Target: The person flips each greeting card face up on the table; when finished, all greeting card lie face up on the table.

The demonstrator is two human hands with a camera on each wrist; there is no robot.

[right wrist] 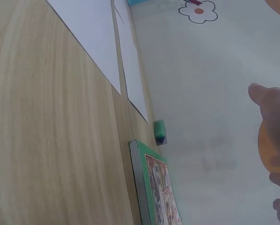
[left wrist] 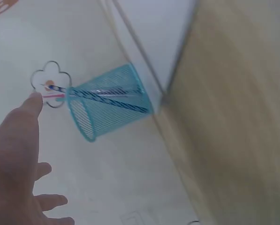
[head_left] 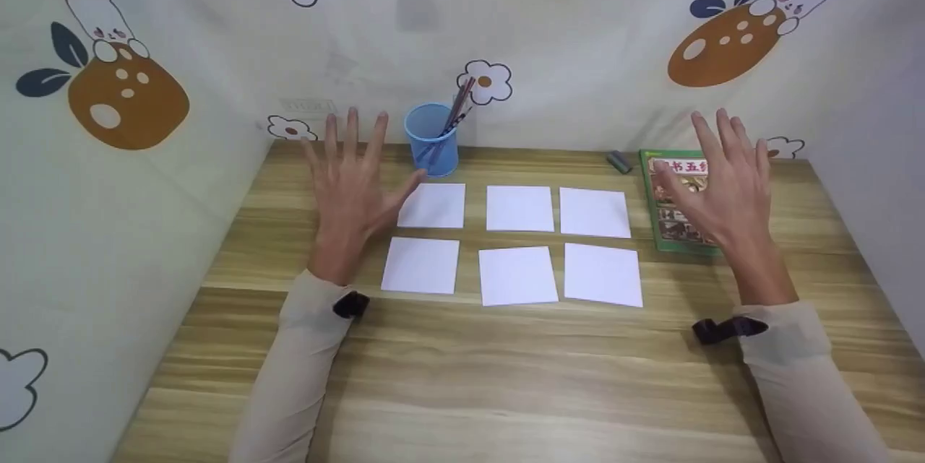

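Note:
Six is more than I count here, so several white square cards [head_left: 518, 276] lie in two rows on the wooden table. My left hand [head_left: 350, 192] is raised with fingers spread, its thumb overlapping the back left card [head_left: 433, 206] in the head view. Past that thumb stands a blue mesh pen cup [head_left: 433, 145] holding a few pencils [head_left: 459, 105]. On the other side, my right hand [head_left: 730, 188] is held up with straight, spread fingers and nothing in it. It partly covers a green-bordered book [head_left: 683, 232] in the head view.
Beside the book, near the back edge, lies a small dark green block [head_left: 619, 162]. The wooden table [head_left: 506, 383] meets a patterned cloth wall [head_left: 564, 51] behind it, with more wall at both sides. Dark straps [head_left: 728, 330] sit at both sleeves.

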